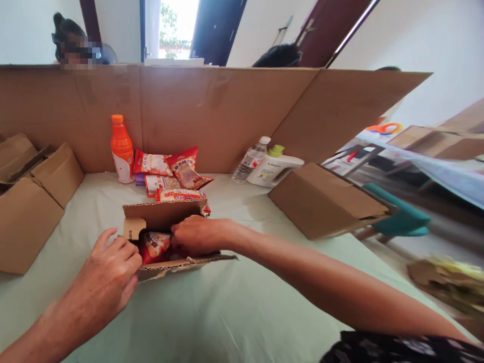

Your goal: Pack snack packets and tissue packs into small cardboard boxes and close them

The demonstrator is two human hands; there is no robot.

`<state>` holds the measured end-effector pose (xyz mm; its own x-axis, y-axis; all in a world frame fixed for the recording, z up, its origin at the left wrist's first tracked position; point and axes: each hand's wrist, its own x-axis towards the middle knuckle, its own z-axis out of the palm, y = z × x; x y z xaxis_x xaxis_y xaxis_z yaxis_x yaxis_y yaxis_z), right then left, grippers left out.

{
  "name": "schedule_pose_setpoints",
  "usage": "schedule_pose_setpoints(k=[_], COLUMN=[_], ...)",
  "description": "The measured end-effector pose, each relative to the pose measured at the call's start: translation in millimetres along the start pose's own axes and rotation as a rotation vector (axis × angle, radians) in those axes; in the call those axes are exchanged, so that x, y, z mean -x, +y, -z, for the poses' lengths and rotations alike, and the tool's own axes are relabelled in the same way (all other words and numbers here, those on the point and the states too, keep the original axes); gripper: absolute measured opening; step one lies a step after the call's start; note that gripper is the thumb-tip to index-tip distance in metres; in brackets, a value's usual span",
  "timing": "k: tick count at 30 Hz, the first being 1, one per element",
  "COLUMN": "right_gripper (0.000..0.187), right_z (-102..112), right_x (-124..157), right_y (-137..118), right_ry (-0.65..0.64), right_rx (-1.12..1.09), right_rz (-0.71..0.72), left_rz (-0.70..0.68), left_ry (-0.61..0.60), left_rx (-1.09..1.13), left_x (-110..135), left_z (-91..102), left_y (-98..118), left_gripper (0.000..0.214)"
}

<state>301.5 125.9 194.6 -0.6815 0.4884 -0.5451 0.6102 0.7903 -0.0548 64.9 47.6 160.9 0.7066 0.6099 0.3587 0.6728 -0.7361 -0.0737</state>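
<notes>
A small open cardboard box sits on the pale green table in front of me. Inside it lies a red snack packet. My right hand reaches into the box with fingers curled, pressing on the packet. My left hand rests at the box's left side, its fingers bent against the left flap. Behind the box lies a pile of red snack packets.
An orange drink bottle stands at the back left. A clear water bottle and a white jug lie at the back right. Cardboard boxes sit left and right. A cardboard screen walls the table; a person is behind it.
</notes>
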Motion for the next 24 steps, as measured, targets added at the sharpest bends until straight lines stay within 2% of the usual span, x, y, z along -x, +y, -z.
schedule_pose_setpoints(k=[2, 5, 7, 10, 12, 15, 18, 21, 24], right_gripper=[0.035, 0.049, 0.058, 0.051, 0.042, 0.036, 0.054, 0.069, 0.06], right_z=[2.0, 6.1, 9.6, 12.4, 6.9, -16.8, -52.4, -85.0, -101.3], right_x=[-2.7, -14.1, -22.1, -16.1, 6.8, 55.3, 85.8, 83.5, 69.3], right_y=[-2.1, -5.6, -7.4, -2.5, 6.4, 18.5, 18.4, 6.1, -4.0], right_ry=[0.078, 0.3, 0.336, 0.335, 0.482, 0.702, 0.715, 0.683, 0.719], right_rx=[-0.044, -0.15, -0.178, -0.231, -0.309, -0.41, -0.439, -0.434, -0.446], right_rz=[0.023, 0.109, 0.188, 0.238, 0.184, 0.01, -0.129, -0.158, -0.175], left_rz=[0.021, 0.082, 0.162, 0.283, 0.339, 0.428, 0.484, 0.427, 0.341], left_ry=[0.06, 0.162, 0.227, 0.28, 0.315, 0.35, 0.324, 0.307, 0.355], left_rx=[0.054, 0.105, 0.129, 0.18, 0.211, 0.275, 0.352, 0.361, 0.307], left_x=[3.5, 11.4, 18.4, 30.2, 37.2, 43.0, 41.0, 33.7, 27.1], left_z=[-0.2, 1.8, 1.2, -7.1, -16.6, -31.1, -40.6, -45.8, -49.5], left_y=[0.3, 1.1, 1.2, -0.2, -1.8, -2.6, -0.5, 1.0, -0.7], left_gripper=[0.019, 0.017, 0.016, 0.028, 0.042, 0.057, 0.056, 0.048, 0.049])
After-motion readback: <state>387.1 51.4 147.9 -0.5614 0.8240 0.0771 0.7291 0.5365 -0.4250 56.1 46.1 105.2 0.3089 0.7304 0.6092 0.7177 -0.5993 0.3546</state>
